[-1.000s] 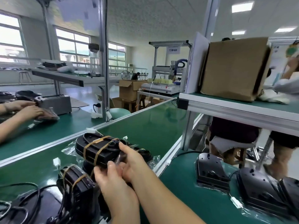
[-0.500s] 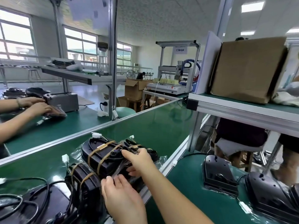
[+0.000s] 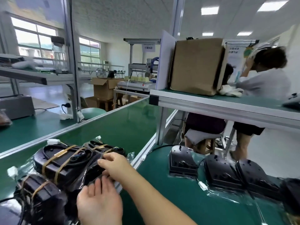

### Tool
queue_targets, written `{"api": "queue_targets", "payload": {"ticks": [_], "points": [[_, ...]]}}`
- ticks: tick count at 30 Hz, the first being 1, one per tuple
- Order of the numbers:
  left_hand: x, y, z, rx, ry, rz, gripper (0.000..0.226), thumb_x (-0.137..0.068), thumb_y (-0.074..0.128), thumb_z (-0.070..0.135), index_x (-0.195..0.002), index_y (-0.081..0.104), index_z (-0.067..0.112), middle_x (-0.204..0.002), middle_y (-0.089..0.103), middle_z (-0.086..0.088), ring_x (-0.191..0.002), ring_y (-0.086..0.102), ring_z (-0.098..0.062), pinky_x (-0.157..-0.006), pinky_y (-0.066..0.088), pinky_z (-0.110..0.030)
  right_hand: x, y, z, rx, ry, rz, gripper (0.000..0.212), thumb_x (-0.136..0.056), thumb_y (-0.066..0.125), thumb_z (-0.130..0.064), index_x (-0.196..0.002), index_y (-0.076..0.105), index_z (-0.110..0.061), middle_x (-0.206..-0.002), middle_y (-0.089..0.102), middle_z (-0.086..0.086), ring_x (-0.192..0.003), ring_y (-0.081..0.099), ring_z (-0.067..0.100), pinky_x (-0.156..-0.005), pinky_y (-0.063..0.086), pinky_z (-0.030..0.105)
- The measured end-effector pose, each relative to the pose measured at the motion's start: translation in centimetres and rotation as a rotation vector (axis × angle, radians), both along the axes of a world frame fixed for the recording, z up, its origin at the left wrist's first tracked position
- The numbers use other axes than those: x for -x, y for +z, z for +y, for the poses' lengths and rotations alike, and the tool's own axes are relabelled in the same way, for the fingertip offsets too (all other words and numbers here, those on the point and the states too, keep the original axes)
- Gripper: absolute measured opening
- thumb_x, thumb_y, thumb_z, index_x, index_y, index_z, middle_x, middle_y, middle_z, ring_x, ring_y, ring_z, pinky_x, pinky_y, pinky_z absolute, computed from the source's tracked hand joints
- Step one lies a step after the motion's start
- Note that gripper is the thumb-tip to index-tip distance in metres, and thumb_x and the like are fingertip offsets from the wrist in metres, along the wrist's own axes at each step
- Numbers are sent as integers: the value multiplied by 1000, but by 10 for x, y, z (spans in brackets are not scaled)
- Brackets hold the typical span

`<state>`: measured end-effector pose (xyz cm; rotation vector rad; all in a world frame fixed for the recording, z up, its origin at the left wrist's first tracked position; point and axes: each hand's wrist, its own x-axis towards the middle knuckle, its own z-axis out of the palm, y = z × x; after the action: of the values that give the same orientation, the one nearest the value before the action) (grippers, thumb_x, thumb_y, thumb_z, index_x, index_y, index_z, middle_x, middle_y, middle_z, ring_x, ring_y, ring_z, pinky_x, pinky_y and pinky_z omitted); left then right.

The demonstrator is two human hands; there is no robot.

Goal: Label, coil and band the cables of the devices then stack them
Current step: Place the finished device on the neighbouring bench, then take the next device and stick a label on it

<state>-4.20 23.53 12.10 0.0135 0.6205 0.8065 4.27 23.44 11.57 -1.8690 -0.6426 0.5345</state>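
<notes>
Banded devices [image 3: 65,161] in clear plastic bags [image 3: 130,155]

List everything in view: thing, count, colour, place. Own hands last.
Banded devices: at least three, black with tan bands, on the green belt, lower left.
Unbanded devices: at least three, black, in a row on the green bench, lower right.
White connector: one, on the bench beside them.
Cardboard box: one, brown, on the upper shelf.
Open carton: one, brown, on the floor behind.
Other people: at least two, behind the shelf, right.
Right hand: on the plastic-wrapped device.
Left hand: below it, fingers spread.
</notes>
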Motion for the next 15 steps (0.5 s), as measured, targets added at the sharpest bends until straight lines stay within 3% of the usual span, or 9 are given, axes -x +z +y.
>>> {"api": "queue_targets", "payload": {"ticks": [3,5,7,9,11,13,15], "points": [[-20,-8,-34,-84,-157,-13,38,-106,28,25,-135,45,9,-124,54,-5,-123,50,-15,-106,39,-29,-4,-4,-45,-61,-89,24,33,-87,60,-34,-117,62,-21,-107,66,-7,-89,61,9,-80,47,19],[-35,-16,-66,-165,-320,-25,27,-104,33,23,-104,57,11,-97,57,-3,-96,58,-14,-89,45,-26,-11,-8,-89,-102,-187,48,18,-88,60,-31,-104,65,-24,-86,65,-11,-70,58,2,-66,46,14],[-53,-29,-102,-218,-482,-28,26,-103,37,20,-96,58,8,-99,60,-7,-92,59,-16,-95,44,-29,-19,-14,-139,-144,-277,98,10,-91,59,-25,-98,64,-20,-67,63,-9,-53,54,3,-51,44,15],[-66,-40,-142,-249,-654,-2,26,-102,39,17,-111,58,2,-113,60,-15,-105,58,-24,-103,40,-37,-24,-21,-192,-184,-354,154,9,-95,54,-20,-96,62,-15,-54,62,-5,-41,50,8,-41,38,18],[-73,-49,-180,-302,-805,22,26,-102,42,13,-117,56,-3,-119,58,-23,-113,55,-32,-104,40,-42,-28,-32,-245,-173,-495,156,11,-96,53,-21,-96,63,-17,-61,67,-5,-49,58,8,-48,44,18],[-72,-55,-209,-348,-963,64,24,-101,45,11,-118,55,-3,-126,55,-25,-123,51,-37,-106,37,-45,-39,-47,-299,-107,-738,50,11,-94,56,-23,-100,65,-20,-89,71,-5,-81,65,7,-73,50,19],[-72,-62,-227,-367,-1071,121,31,-101,46,11,-127,51,-4,-133,52,-25,-128,47,-40,-108,36,-48,-53,-61,-350,82,-947,-127,19,-94,55,-23,-111,63,-22,-115,66,-3,-103,60,12,-89,46,26]]}}
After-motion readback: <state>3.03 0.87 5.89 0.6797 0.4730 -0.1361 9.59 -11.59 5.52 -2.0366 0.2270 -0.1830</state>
